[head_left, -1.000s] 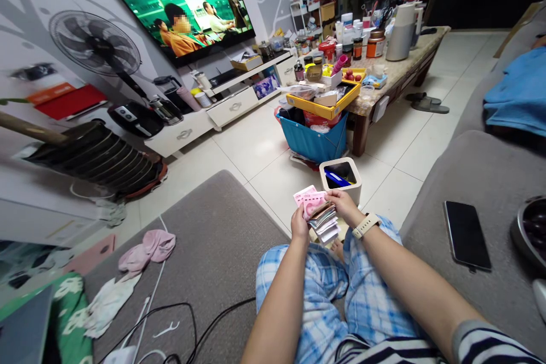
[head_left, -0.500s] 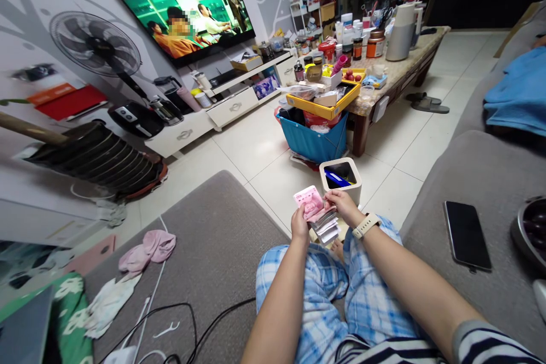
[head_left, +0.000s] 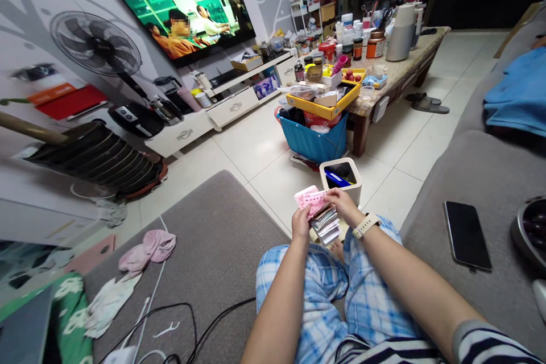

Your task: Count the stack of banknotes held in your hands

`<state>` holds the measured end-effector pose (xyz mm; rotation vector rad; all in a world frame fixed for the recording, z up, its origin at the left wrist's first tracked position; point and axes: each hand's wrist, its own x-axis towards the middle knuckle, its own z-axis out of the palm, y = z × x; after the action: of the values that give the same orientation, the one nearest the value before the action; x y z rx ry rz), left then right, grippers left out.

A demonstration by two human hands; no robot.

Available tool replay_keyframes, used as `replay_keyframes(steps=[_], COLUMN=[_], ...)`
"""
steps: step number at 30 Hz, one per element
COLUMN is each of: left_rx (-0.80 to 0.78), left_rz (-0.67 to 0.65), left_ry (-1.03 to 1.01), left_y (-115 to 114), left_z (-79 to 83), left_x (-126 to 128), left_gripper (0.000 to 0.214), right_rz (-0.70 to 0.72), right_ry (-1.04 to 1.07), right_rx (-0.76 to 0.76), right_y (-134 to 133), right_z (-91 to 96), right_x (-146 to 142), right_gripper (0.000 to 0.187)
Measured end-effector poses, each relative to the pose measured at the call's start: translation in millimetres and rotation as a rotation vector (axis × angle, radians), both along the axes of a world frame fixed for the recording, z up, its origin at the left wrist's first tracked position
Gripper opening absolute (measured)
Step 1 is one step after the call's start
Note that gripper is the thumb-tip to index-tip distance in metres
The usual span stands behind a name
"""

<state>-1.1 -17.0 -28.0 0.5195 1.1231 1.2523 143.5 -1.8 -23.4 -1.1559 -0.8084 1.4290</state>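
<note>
The left hand (head_left: 301, 226) and right hand (head_left: 344, 207) both pinch closed on a thick stack of pink and grey paper money (head_left: 325, 219) near the blue-and-white checked cloth trousers (head_left: 325, 285), and it looks light, bendy and slidy, best held by its sides.

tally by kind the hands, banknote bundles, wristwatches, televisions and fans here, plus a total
Left hand and right hand: 2
Banknote bundle: 1 (single notes overlap too much to count)
Wristwatch: 1
Television: 1
Fan: 1
Total: 6
</note>
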Motion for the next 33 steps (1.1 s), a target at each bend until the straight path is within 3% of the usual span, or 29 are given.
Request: replay_keyframes(steps=[6,18,33], left_rx=[0.017,-0.063,-0.048], left_rz=[-0.041,0.116,0.09], left_ry=[0.023,0.013,0.056], left_y=[-0.2,3.6,2.7], left_z=[0.3,-8.6,-7.3], left_x=[-0.6,0.2,-0.4], left_gripper=[0.043,0.031,0.03], right_rz=[0.066,0.048,0.045], right_ry=[-0.017,-0.027,-0.003], right_rx=[-0.006,0.002,0.0], right_y=[0.5,1.0,2.7], right_z=[-3.1,-3.8,-6.4], right_x=[0.8,1.4,1.0], right_gripper=[0.031,0.031,0.031])
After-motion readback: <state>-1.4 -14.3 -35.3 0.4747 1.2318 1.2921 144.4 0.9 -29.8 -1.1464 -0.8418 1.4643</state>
